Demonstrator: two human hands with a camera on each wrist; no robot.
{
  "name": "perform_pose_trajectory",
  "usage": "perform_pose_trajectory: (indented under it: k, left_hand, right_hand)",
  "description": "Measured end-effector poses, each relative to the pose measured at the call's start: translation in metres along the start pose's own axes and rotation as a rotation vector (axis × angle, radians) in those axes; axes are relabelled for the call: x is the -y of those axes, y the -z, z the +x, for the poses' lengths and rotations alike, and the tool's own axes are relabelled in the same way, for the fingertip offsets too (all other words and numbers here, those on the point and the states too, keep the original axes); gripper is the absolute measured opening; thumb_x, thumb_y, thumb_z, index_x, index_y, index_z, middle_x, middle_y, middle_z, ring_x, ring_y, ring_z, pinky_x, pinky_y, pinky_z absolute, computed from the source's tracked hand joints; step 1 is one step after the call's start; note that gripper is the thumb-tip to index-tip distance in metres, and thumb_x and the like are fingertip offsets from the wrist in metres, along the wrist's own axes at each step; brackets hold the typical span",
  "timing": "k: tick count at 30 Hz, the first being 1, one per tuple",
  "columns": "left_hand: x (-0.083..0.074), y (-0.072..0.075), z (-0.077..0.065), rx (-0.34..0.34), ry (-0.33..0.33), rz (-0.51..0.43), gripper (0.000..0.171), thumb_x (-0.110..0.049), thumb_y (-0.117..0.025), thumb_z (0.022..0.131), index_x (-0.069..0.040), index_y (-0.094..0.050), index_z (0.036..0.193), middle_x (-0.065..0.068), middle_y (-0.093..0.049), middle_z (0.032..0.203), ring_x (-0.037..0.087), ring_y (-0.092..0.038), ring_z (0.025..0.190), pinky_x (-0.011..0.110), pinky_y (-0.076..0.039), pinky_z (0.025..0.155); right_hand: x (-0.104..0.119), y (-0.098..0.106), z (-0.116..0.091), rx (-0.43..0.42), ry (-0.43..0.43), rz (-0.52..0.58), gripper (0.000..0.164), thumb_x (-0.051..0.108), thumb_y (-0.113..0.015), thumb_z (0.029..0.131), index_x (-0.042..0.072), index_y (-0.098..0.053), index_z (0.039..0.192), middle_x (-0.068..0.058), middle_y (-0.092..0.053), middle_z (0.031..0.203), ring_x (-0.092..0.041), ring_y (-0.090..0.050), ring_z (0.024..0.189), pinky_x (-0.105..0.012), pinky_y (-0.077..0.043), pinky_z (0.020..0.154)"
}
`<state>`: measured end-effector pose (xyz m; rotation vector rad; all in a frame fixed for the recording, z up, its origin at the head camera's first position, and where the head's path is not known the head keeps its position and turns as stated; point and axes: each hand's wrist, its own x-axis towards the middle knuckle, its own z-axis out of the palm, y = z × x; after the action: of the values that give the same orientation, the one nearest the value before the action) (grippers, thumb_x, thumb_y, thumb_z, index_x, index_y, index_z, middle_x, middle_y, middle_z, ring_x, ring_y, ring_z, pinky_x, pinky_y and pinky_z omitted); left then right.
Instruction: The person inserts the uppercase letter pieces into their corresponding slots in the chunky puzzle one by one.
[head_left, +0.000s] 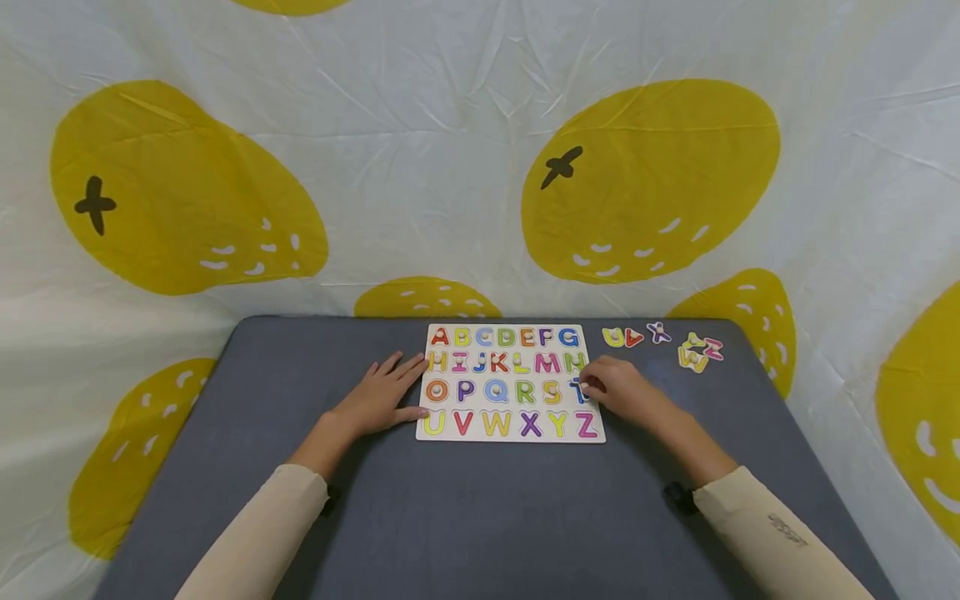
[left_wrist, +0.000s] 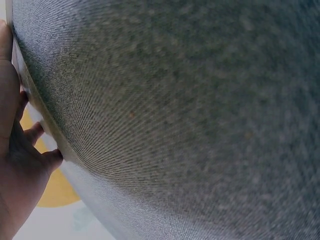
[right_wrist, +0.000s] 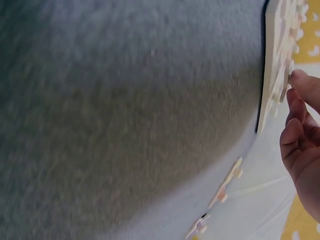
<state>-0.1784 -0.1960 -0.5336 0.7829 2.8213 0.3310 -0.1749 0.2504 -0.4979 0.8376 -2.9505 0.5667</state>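
Note:
A pale alphabet puzzle board (head_left: 551,409) lies on the dark table, its coloured letters running A to Z in rows. Knobbed letter pieces fill the upper rows; the bottom row, U to Z, shows letter shapes without knobs. My left hand (head_left: 381,396) rests at the board's left edge, fingers spread, thumb near the U. At the right edge, my right hand (head_left: 617,386) pinches a blue letter T piece (head_left: 578,394) over the T spot. In the right wrist view the thumb and fingertips hold this thin piece (right_wrist: 285,89) tilted close to the board's surface.
Loose letters lie right of the board: a yellow U (head_left: 612,337), red V (head_left: 633,337), purple X (head_left: 658,332), yellow-green Y (head_left: 692,340), pink Z (head_left: 713,349) and yellow W (head_left: 692,360). Behind the table (head_left: 480,517) hangs a white curtain (head_left: 420,167) with yellow fruit prints.

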Motion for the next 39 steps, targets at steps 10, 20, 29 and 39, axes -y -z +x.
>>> perform_pose_trajectory:
  k: [10, 20, 29, 39]
  left_hand:
    - [-0.001, -0.002, -0.002, -0.001, 0.003, -0.003, 0.094, -0.064, -0.063, 0.094, -0.02, -0.023, 0.167, 0.003, -0.025, 0.172, 0.041, -0.017, 0.159, 0.07, -0.019, 0.122]
    - [-0.001, -0.002, -0.002, -0.008, -0.005, -0.013, 0.093, -0.065, -0.062, 0.095, -0.02, -0.023, 0.167, 0.003, -0.024, 0.172, 0.041, -0.017, 0.159, 0.07, -0.018, 0.122]
    - [0.0, 0.001, -0.001, -0.013, -0.006, -0.003, 0.093, -0.064, -0.063, 0.095, -0.02, -0.024, 0.166, 0.004, -0.025, 0.172, 0.042, -0.018, 0.159, 0.071, -0.019, 0.121]
    - [0.0, 0.0, -0.001, -0.015, -0.012, 0.003, 0.091, -0.062, -0.063, 0.096, -0.02, -0.025, 0.166, 0.004, -0.025, 0.172, 0.043, -0.019, 0.158, 0.072, -0.02, 0.12]
  right_hand:
    - [0.005, -0.012, 0.003, 0.045, 0.005, 0.0, 0.009, 0.005, -0.078, 0.09, 0.004, -0.074, 0.097, -0.003, -0.063, 0.086, -0.011, -0.053, 0.075, -0.031, -0.051, 0.069]
    - [0.0, -0.005, -0.007, -0.017, -0.017, 0.018, 0.016, 0.004, -0.08, 0.087, 0.002, -0.074, 0.101, -0.002, -0.062, 0.084, -0.011, -0.053, 0.074, -0.031, -0.048, 0.068]
    - [-0.025, 0.007, -0.025, -0.075, -0.023, 0.003, 0.02, 0.005, -0.084, 0.085, 0.003, -0.074, 0.103, -0.005, -0.069, 0.092, -0.014, -0.061, 0.079, -0.037, -0.055, 0.072]
    - [-0.065, 0.016, -0.053, -0.124, -0.095, -0.021, 0.016, 0.006, -0.082, 0.086, 0.004, -0.075, 0.1, -0.006, -0.072, 0.092, -0.016, -0.063, 0.078, -0.039, -0.054, 0.071]
